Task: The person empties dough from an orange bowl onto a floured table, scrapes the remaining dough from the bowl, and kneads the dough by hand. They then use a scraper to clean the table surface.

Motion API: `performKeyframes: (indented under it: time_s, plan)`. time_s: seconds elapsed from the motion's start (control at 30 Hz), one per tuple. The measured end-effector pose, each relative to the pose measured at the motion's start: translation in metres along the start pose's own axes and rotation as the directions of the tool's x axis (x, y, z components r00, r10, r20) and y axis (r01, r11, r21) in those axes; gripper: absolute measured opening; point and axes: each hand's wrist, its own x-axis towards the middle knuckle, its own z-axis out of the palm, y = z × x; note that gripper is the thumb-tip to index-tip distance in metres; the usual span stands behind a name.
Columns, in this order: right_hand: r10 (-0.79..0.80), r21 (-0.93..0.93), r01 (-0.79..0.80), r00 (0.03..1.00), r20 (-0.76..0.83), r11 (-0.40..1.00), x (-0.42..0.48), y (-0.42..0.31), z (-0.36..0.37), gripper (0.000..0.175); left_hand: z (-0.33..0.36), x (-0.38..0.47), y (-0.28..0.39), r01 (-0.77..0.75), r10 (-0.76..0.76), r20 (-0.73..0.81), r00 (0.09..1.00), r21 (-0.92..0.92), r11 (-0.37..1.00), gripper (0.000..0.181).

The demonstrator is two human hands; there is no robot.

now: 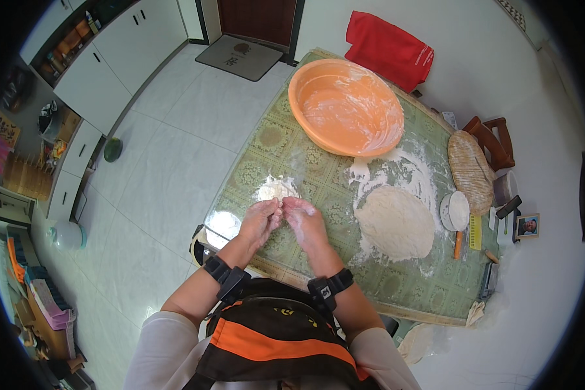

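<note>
My left hand [262, 219] and my right hand [303, 219] meet at the fingertips over the near left part of the table, both dusted with flour. Whether a bit of dough is pinched between the fingers is too small to tell. Just beyond the fingertips lies a small heap of flour or floury dough [276, 187]. A large flattened sheet of dough [396, 223] rests to the right on a floured patch. Farther back stands an orange plastic basin [341, 114], its inside smeared with flour. A white bowl of flour [455, 211] is right of the dough sheet.
The table [263, 151] has a green patterned cover. Along its right side are a round woven tray [469, 170], a yellow plastic strip [475, 232], an orange stick [458, 245], a clear container [505, 187] and a framed photo [527, 226]. A red cloth [389, 50] is behind the basin.
</note>
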Motion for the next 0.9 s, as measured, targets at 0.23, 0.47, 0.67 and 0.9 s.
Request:
performKeyframes:
  time_s: [0.23, 0.47, 0.67, 0.9]
  plan:
    - [0.004, 0.048, -0.004, 1.0, -0.002, 0.999, 0.005, -0.009, -0.005, 0.027, 0.003, 0.001, -0.001, -0.047, 0.048, -0.008, 0.999, 0.087, 0.995, 0.012]
    - [-0.035, -0.104, 0.028, 0.998, -0.059, 0.994, 0.009, -0.013, -0.007, 0.024, 0.008, -0.007, 0.012, -0.035, 0.062, -0.056, 0.996, 0.397, 0.917, 0.019]
    - [-0.236, -0.757, 0.211, 0.969, 0.077, 0.618, 0.006, -0.022, -0.006, 0.013, -0.003, 0.001, 0.012, -0.066, 0.166, -0.117, 0.979, 0.59, 0.805, 0.025]
    - [-0.452, -0.887, 0.421, 0.84, 0.301, 0.19, 0.005, -0.02, -0.013, 0.005, -0.017, 0.006, 0.006, -0.335, 0.435, 0.164, 0.885, 0.873, 0.354, 0.015]
